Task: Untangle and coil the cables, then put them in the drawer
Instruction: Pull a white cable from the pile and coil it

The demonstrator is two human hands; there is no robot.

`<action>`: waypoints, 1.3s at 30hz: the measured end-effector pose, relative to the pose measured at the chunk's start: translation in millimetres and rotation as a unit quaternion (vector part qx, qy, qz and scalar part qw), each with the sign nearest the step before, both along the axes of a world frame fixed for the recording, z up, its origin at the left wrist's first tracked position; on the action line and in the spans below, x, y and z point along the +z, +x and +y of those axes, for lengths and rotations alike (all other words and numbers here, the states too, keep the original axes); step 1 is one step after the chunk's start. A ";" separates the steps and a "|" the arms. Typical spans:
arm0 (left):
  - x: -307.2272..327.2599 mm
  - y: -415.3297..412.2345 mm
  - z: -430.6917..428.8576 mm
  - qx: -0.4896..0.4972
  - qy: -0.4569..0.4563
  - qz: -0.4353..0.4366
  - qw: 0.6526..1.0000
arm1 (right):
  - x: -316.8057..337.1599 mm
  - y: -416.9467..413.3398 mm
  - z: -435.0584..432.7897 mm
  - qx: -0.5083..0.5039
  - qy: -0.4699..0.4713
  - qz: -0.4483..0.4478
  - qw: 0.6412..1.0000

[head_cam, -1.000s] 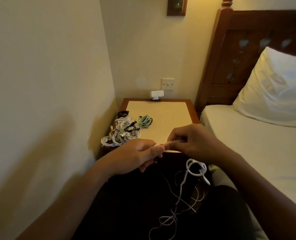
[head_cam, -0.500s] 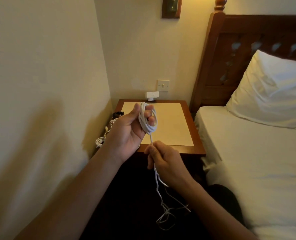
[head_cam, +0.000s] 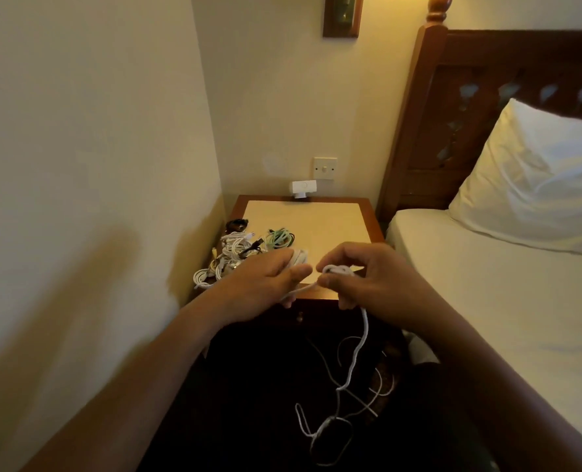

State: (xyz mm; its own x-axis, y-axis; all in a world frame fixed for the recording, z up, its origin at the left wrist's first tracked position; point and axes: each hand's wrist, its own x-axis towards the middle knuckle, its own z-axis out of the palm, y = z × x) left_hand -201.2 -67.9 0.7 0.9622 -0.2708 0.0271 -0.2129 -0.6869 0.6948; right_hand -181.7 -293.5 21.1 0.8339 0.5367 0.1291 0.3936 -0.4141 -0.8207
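Nearest us, the loose end of the white cable (head_cam: 364,332) hangs down over our dark lap. It ends in a snarl (head_cam: 330,425) of thin loops that is not yet sorted out. Above it, our right hand (head_cam: 371,284) holds a small loop of the same cable, thumb and fingers (head_cam: 345,299) clamped on it. Just beside it, our left hand (head_cam: 265,284) has its fingers curled round a few finished turns, and a short stretch of cable runs between the two hands.

We judge this cable to be mid-coil: some turns are wound, while the hanging length and its snarl are still to do.

Beyond the hands, the drawer (head_cam: 311,311) under the front edge of the bench (head_cam: 333,219) looks shut, its small knob (head_cam: 300,316) showing. We cannot see what is in it. On the left side of the bench lies a pile of cables (head_cam: 228,257), mostly white, with a green cable (head_cam: 279,238) just beside it on the right. The green one looks looped. Whether the rest are neatly coiled we cannot tell, but all of them have yet to go into the drawer. At the far edge a white adapter (head_cam: 303,189) stands against the wall.
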 end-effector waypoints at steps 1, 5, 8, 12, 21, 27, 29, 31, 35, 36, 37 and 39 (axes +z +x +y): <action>3.2 -2.6 2.2 -0.017 -0.013 0.037 0.999 | 0.4 7.9 -4.3 0.011 0.010 0.025 1.000; 4.2 -8.7 2.9 -0.001 0.128 -0.015 0.992 | -16.0 26.5 -11.7 0.116 0.007 0.158 0.980; -4.6 -11.4 4.3 0.070 0.061 -0.089 0.992 | -26.6 29.3 -17.1 0.184 0.078 0.243 0.949; -16.6 -16.2 7.5 0.117 0.034 -0.147 0.982 | -38.3 26.5 -19.9 0.181 0.150 0.316 0.919; -29.3 -25.1 -5.6 0.150 -0.098 -0.086 0.980 | -60.3 20.0 -0.3 -0.062 -0.097 -0.130 0.985; -39.7 -33.8 -22.9 0.185 -0.209 -0.079 0.957 | -96.4 -24.9 18.1 -0.209 0.101 -0.134 0.963; -45.8 -37.5 -29.0 0.187 -0.237 -0.067 0.951 | -106.4 -39.8 25.2 -0.193 0.112 -0.054 0.973; -50.6 -40.4 -31.2 0.185 -0.238 -0.066 0.951 | -112.7 -46.3 30.4 -0.166 0.121 0.014 0.979; -59.6 -40.2 -12.6 0.185 -0.151 -0.086 0.967 | -104.0 -35.6 20.8 -0.161 0.132 0.051 0.977; -61.9 -40.4 -4.3 0.194 -0.127 -0.096 0.968 | -102.3 -27.4 11.3 -0.181 0.141 0.064 0.971; -63.0 -41.5 4.1 0.208 -0.112 -0.101 0.966 | -100.0 -17.8 0.5 -0.209 0.156 0.087 0.961; -64.2 -43.2 21.8 0.239 -0.106 -0.104 0.959 | -97.3 4.7 -24.3 -0.256 0.199 0.148 0.934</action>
State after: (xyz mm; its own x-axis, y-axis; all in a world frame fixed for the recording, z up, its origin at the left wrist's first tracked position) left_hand -244.5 -46.1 -63.5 0.9427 0.2335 0.2385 -0.0582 -0.5886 0.8063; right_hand -177.0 -317.8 -76.2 0.9989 0.0169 -0.0439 -0.0415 -0.1244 -0.9914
